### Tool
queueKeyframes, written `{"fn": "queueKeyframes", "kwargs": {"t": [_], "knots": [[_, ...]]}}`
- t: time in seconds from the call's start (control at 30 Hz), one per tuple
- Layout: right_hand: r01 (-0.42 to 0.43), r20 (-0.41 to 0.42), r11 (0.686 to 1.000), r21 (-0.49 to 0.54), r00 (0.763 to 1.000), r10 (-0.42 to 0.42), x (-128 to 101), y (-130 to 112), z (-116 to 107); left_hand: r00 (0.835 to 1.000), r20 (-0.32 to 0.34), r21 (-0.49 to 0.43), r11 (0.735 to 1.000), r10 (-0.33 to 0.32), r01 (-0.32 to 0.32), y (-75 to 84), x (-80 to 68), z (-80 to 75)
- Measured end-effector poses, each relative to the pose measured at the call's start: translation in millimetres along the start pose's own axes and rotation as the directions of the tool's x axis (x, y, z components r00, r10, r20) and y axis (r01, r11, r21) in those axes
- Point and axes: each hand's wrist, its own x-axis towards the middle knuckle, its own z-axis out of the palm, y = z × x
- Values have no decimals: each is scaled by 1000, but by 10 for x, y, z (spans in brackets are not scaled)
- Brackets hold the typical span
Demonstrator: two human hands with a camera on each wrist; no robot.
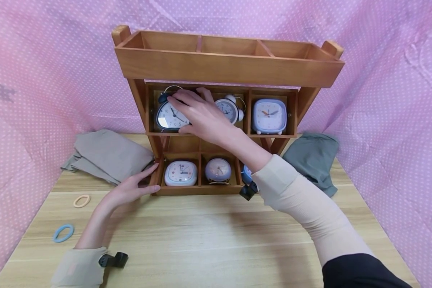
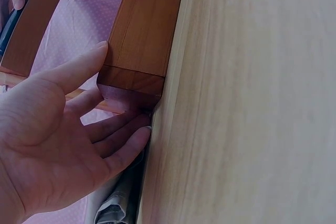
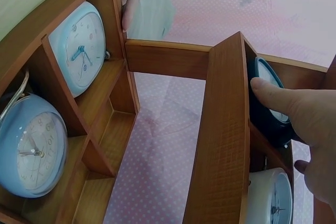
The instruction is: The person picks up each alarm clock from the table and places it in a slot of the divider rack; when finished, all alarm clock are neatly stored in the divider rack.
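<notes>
My right hand point(image 1: 205, 116) grips a dark blue twin-bell alarm clock point(image 1: 168, 117) in the left compartment of the wooden shelf's point(image 1: 230, 68) middle tier. In the right wrist view the thumb point(image 3: 273, 92) presses on the clock's front edge; the other fingers are mostly hidden. Beside it, in the middle compartment, a white twin-bell clock point(image 1: 227, 111) is partly covered by the hand. My left hand point(image 1: 131, 190) holds the shelf's lower left corner. Its thumb lies against the front edge and the fingers reach round the side point(image 2: 131, 80).
The middle tier's right compartment has a lilac square clock point(image 1: 269, 116). Below stand a pale square clock point(image 1: 181, 173), a round clock point(image 1: 218, 170) and a blue clock point(image 1: 247, 174). Folded cloths point(image 1: 109, 156) point(image 1: 313, 160) flank the shelf; a beige ring point(image 1: 81, 196) and blue ring point(image 1: 55, 237) lie left.
</notes>
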Motion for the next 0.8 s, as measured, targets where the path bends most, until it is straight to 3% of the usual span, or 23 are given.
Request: {"fn": "queueKeyframes", "kwargs": {"t": [0.53, 0.8], "knots": [[-13, 23, 999, 33, 1000, 12, -17, -5, -43, 1000, -6, -4, 1000, 30, -30, 7, -25, 2], [-3, -24, 998, 63, 1000, 4, -40, 52, -104, 999, -7, 3, 999, 32, -32, 18, -27, -3]]}}
